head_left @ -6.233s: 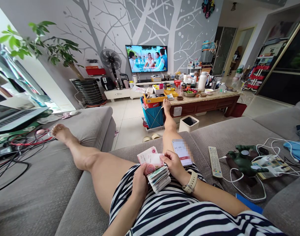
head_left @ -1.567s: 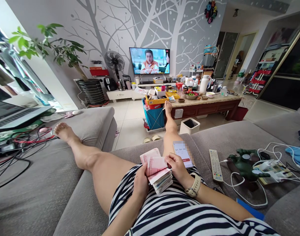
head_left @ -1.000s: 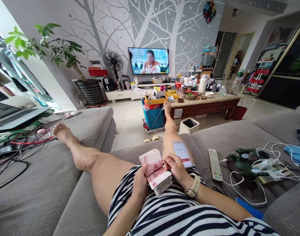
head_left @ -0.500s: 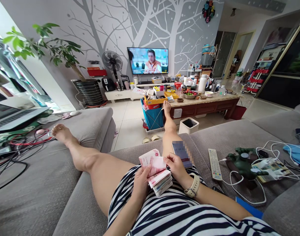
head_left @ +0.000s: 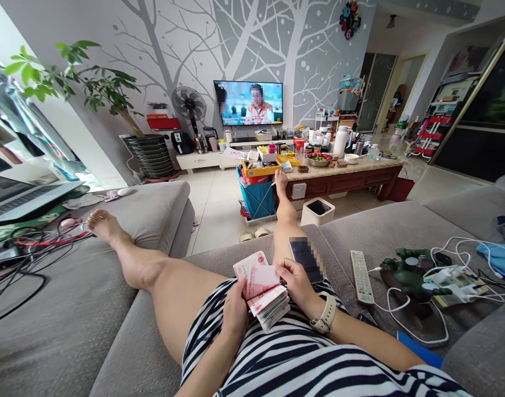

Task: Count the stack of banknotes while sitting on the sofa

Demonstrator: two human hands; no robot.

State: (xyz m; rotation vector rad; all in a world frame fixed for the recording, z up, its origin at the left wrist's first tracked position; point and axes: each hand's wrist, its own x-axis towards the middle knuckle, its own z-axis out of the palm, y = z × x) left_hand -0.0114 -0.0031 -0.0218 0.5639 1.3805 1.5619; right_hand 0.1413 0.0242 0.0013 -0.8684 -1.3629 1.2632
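A thick stack of banknotes [head_left: 271, 311], folded over, is held above my lap on the striped cloth. My left hand [head_left: 236, 309] grips it from the left, with its fingers partly hidden behind the notes. Pink notes fan upward from the stack. My right hand [head_left: 296, 278] pinches the right edge of one pink banknote [head_left: 263, 280] between thumb and fingers. A pale watch [head_left: 324, 313] is on my right wrist. Just beyond that hand, a phone [head_left: 305, 259] with a dark screen lies on my right leg.
On the grey sofa to the right lie a remote control [head_left: 361, 275], a dark green massager-like device [head_left: 413, 275] and white cables. A laptop [head_left: 33, 198] is at the left. Ahead stand a crowded coffee table [head_left: 343, 177] and a waste bin [head_left: 317, 212].
My left thumb has moved down and left off the pink note's face, which shows more openly now. My right hand stays at the note's edge. The phone screen has gone darker.
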